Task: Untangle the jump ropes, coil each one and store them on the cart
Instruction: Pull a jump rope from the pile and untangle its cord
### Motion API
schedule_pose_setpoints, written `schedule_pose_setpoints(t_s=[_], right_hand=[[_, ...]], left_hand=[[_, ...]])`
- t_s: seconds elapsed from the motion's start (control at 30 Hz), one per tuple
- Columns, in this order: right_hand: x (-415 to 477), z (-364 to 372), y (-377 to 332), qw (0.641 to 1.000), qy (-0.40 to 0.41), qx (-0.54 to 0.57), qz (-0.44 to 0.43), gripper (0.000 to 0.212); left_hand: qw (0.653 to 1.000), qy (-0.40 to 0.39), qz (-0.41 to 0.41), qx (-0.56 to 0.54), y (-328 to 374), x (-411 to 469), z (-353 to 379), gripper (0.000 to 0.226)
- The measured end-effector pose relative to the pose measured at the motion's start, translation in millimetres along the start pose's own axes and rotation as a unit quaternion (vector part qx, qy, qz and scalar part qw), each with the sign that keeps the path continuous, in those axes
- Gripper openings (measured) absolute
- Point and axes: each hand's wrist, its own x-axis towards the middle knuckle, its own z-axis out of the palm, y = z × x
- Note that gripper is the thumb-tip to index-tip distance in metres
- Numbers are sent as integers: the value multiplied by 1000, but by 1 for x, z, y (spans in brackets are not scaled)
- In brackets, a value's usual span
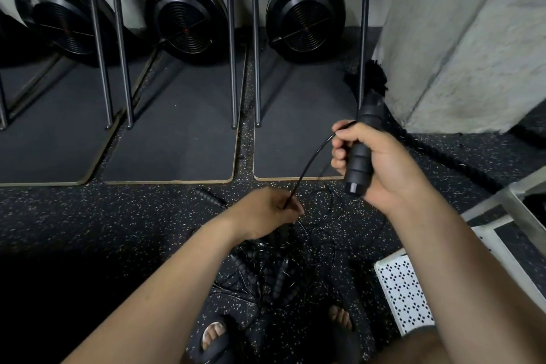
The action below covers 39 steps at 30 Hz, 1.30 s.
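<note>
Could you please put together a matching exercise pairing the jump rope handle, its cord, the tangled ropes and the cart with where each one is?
1. jump rope handle
2. cord
3. tangled ropes
4. cart

A. lying on the speckled floor
B. pinched by the left hand
C. standing at the right edge of the view
D. gripped in the right hand

Pairs: 1-D, 2-B, 3-A, 4-C.
</note>
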Motion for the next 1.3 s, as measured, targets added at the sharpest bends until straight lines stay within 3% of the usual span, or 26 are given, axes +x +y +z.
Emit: schedule_pose_setpoints(t_s=[0.23, 0.33, 0.4, 0.47, 0.63, 0.83, 1.0, 1.13, 1.23, 1.3], right_hand=[[6, -6, 2, 1000, 25, 9, 12, 18], [6, -6, 14, 986, 49, -160, 26, 27], [3, -3, 26, 957, 32, -280, 74, 27], [0, 2, 38, 938, -11, -322, 129, 25], [3, 15, 54, 945, -77, -265, 177, 19], [11, 15, 62, 947, -86, -255, 174, 13], [13, 13, 66, 938, -89, -270, 198, 38], [12, 12, 63, 938, -77, -281, 187, 30], [8, 13, 53, 949, -82, -258, 165, 20], [6, 15, 41, 971, -81, -184, 129, 20]], left_hand=[[998, 32, -24, 52, -7, 4, -6, 19], [996, 70, 0, 53, -3, 5, -11, 15], [990, 137, 24, 19, 1, 5, -14, 5], [978, 201, 57, -24, 5, 4, -18, 4], [950, 251, 111, -151, 18, -2, -25, 4], [936, 246, 109, -228, 18, -6, -27, 8], [931, 251, 100, -245, 19, -5, -27, 12], [923, 247, 89, -281, 17, -3, -26, 11], [933, 204, 52, -291, 14, 1, -26, 24], [953, 140, 16, -267, 9, 2, -25, 36]])
